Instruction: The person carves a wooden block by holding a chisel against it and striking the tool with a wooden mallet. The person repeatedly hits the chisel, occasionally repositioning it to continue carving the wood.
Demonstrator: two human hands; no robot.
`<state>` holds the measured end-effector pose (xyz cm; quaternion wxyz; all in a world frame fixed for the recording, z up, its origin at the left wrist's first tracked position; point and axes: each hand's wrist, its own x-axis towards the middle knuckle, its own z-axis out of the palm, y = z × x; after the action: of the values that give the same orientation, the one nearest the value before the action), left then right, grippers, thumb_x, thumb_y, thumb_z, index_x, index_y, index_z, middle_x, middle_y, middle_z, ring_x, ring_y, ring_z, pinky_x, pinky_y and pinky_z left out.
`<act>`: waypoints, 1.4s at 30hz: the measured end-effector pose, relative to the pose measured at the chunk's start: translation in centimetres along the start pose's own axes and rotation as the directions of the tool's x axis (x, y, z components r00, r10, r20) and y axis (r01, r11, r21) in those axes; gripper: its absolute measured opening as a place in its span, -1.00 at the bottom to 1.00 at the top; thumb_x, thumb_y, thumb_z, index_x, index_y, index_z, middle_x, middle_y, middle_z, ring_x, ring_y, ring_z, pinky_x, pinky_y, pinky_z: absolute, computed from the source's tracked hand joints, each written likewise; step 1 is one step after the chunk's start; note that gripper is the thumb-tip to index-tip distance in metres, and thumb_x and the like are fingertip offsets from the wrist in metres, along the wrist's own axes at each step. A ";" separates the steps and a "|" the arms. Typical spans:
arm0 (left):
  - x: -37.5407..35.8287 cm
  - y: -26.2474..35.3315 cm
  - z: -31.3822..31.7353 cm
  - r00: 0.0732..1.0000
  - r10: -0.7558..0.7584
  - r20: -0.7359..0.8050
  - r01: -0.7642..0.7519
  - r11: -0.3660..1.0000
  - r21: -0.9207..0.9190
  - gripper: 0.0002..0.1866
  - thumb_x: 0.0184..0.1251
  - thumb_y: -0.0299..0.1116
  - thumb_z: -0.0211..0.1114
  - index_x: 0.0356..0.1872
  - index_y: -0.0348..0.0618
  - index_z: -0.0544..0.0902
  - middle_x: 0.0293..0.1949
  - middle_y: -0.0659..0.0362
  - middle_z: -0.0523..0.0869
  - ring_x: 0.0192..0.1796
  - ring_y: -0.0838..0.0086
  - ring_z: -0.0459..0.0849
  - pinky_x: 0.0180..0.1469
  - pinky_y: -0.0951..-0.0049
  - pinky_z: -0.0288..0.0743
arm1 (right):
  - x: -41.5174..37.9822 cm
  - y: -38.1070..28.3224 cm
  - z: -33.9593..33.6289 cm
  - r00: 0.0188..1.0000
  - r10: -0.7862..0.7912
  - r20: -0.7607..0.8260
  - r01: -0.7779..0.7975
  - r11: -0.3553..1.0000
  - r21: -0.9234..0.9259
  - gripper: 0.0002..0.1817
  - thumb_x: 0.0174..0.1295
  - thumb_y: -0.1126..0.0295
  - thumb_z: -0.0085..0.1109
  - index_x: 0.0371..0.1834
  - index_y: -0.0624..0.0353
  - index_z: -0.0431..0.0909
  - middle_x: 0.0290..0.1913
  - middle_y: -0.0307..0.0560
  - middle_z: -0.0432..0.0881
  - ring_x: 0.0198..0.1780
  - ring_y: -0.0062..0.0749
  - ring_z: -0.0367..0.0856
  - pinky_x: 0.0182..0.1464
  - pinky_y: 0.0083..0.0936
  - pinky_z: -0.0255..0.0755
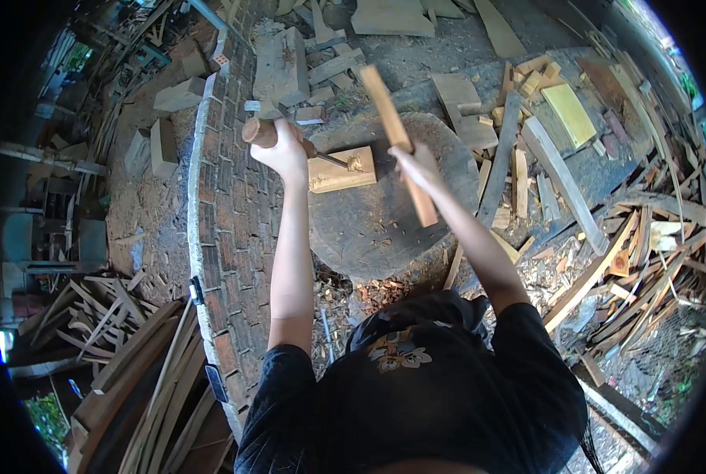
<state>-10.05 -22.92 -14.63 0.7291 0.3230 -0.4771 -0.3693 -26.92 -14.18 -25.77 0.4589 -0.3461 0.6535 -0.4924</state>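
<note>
My left hand (288,154) is wrapped round the wooden handle of a chisel (259,133). Its metal blade slants down to the right, and the tip meets a rough, chipped hollow in a light wooden block (338,178). The block lies flat on a round tree stump (369,229). In my right hand (418,167) is a long wooden bar (384,103), gripped near its middle and slanted above the stump's right part. The bar is apart from the chisel handle. Small chips lie on the stump.
A low brick wall (230,229) runs along the left. Planks and offcuts lie to the right, among them a yellowish board (568,115) and a long grey beam (562,182). Beyond the stump rests a thick timber block (282,67). A scrap wood heap (653,261) fills the far right.
</note>
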 end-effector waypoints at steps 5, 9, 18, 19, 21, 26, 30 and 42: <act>-0.3 0.3 0.7 1.000 0.019 -0.005 -0.018 0.994 0.104 -0.84 0.07 -0.57 0.11 -0.65 -0.26 0.40 -0.76 0.20 0.46 -0.74 0.56 0.40 -0.68 0.54 0.26 | -0.8 -10.4 -3.9 0.845 -0.522 -0.116 0.527 0.849 0.026 -0.45 -0.09 0.35 0.19 0.00 0.29 0.26 -0.45 -0.10 0.48 -0.51 -0.44 0.48 -0.40 -0.54 0.48; 0.6 -2.5 0.1 0.990 0.138 0.015 -0.139 0.976 0.166 -0.86 0.06 -0.58 0.12 -0.65 -0.27 0.43 -0.74 0.23 0.47 -0.71 0.58 0.44 -0.65 0.54 0.29 | -3.8 -17.9 -7.5 0.744 -0.645 0.175 0.580 0.494 -0.647 -0.29 -0.22 0.48 0.19 0.15 0.08 0.24 -0.05 -0.01 0.54 -0.16 -0.34 0.57 -0.06 -0.44 0.45; -0.1 -1.1 0.9 0.992 -0.083 0.100 0.070 0.989 0.127 -0.92 -0.02 -0.53 0.19 -0.56 -0.30 0.46 -0.63 0.25 0.51 -0.56 0.57 0.50 -0.48 0.52 0.38 | -6.3 -21.1 -3.3 0.568 -0.754 0.329 0.748 0.307 -0.588 -0.44 -0.14 0.39 0.18 0.07 0.04 0.40 -0.26 0.02 0.62 -0.23 -0.25 0.61 -0.14 -0.42 0.48; 0.0 -3.3 0.7 0.955 0.286 0.078 -0.295 0.893 0.338 -0.92 0.01 -0.52 0.19 -0.55 -0.31 0.49 -0.65 0.23 0.54 -0.58 0.53 0.54 -0.49 0.53 0.42 | -6.7 -21.4 -2.8 0.573 -0.751 0.329 0.744 0.308 -0.593 -0.44 -0.14 0.39 0.18 0.07 0.04 0.40 -0.26 0.02 0.62 -0.23 -0.25 0.61 -0.14 -0.42 0.48; 0.3 -2.1 1.5 0.814 0.578 0.053 -0.560 0.758 0.334 -0.89 0.01 -0.48 0.22 -0.57 -0.31 0.50 -0.69 0.24 0.54 -0.62 0.53 0.54 -0.52 0.53 0.42 | -7.7 -22.5 -2.3 0.846 -0.272 0.458 0.475 -0.002 -0.880 -0.42 -0.20 0.44 0.14 0.05 0.14 0.37 -0.20 -0.08 0.57 -0.13 -0.40 0.57 -0.02 -0.51 0.42; 0.0 -0.5 1.2 0.991 0.111 0.070 -0.122 0.977 0.174 -0.84 -0.01 -0.50 0.20 -0.66 -0.29 0.42 -0.71 0.27 0.47 -0.64 0.65 0.43 -0.59 0.54 0.29 | -7.6 -25.6 -4.6 0.514 -0.856 0.050 0.842 0.492 -0.222 -0.57 -0.10 0.28 0.31 -0.14 0.23 0.49 -0.38 -0.08 0.60 -0.40 -0.49 0.59 -0.31 -0.50 0.49; 0.0 -0.3 1.2 0.995 0.053 0.084 -0.067 0.982 0.174 -0.89 -0.03 -0.55 0.21 -0.61 -0.30 0.45 -0.64 0.25 0.53 -0.56 0.67 0.45 -0.50 0.57 0.34 | -7.9 -22.3 -1.4 0.615 -0.705 0.354 0.698 0.277 -0.660 -0.67 -0.15 0.43 0.12 -0.24 0.23 0.41 -0.53 0.01 0.55 -0.44 -0.35 0.57 -0.33 -0.42 0.44; -0.4 -0.2 1.2 0.980 0.174 0.099 -0.183 0.978 0.096 -0.91 0.03 -0.52 0.24 -0.45 -0.33 0.53 -0.52 0.21 0.60 -0.45 0.52 0.59 -0.37 0.51 0.44 | -9.6 -21.0 -0.6 0.685 -0.638 0.353 0.632 0.279 -0.723 -0.61 -0.20 0.29 0.31 -0.28 0.26 0.51 -0.46 -0.05 0.61 -0.42 -0.34 0.61 -0.26 -0.42 0.50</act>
<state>-11.28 -22.81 -14.59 0.7193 0.2996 -0.5551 -0.2910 -24.22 -11.09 -3.07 0.0137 -0.7414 0.6085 -0.2827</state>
